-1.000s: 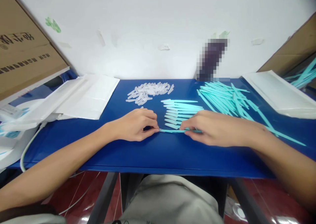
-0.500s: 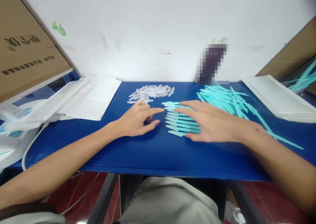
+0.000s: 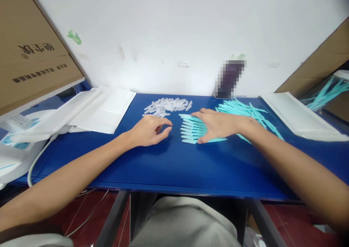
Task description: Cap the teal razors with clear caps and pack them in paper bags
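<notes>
A row of slim turquoise plastic sticks (image 3: 191, 129) lies side by side on the blue tabletop, their stepped ends pointing left. My right hand (image 3: 214, 124) spans this row, thumb at the near side and fingers at the far side, pressing on the sticks; its palm hides their right parts. To the left of the row, my left hand (image 3: 152, 130) holds nothing, its thumb and forefinger curved with a gap between them. Just beyond the left hand is a heap of small, translucent white pieces (image 3: 169, 104). More turquoise sticks (image 3: 242, 109) lie in a loose pile behind my right hand.
White plastic packets (image 3: 106, 109) lie at the left, near a white device (image 3: 11, 163) with a cable. Another white packet (image 3: 302, 116) is at the right. A pixelated dark object (image 3: 230, 79) leans on the wall. Cardboard boxes (image 3: 40, 58) flank the blue table (image 3: 169, 170).
My right hand has drawn its thumb and fingers closer, and the row of sticks is more tightly packed. My left forefinger has curled and the hand has shifted slightly left. The camera view has shifted a little.
</notes>
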The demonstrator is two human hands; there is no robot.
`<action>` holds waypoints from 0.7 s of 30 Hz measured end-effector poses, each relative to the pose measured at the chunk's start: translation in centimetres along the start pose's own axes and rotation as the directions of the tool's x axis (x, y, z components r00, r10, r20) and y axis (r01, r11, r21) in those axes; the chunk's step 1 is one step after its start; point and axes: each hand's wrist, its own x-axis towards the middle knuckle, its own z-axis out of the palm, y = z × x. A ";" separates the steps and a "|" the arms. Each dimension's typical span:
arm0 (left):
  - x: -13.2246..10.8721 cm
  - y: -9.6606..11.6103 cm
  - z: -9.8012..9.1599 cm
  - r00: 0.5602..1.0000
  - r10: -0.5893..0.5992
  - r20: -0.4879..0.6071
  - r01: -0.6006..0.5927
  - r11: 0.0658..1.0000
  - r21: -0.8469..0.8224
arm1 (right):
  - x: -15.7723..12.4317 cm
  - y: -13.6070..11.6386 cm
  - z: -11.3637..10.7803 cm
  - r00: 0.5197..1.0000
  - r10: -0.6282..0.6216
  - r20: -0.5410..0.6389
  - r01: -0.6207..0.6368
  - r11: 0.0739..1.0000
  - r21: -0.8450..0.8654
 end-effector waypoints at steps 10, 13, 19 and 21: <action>0.0 -0.4 0.1 0.992 0.028 0.123 -0.035 0.998 0.052 | -0.9 -1.9 0.3 0.999 -0.006 0.037 0.009 0.997 -0.075; 0.1 -0.3 0.1 0.992 0.026 0.127 -0.033 0.998 0.054 | -0.8 -2.0 0.6 0.999 -0.013 0.043 0.017 0.996 -0.083; 0.2 -0.5 0.0 0.993 0.041 0.108 -0.052 0.993 0.103 | -0.6 -1.2 2.6 0.995 -0.087 -0.046 0.079 0.986 -0.149; 0.2 -1.0 -0.2 0.995 0.041 0.093 -0.055 0.986 0.155 | -0.7 -1.0 3.3 0.987 -0.133 -0.090 0.114 0.975 -0.189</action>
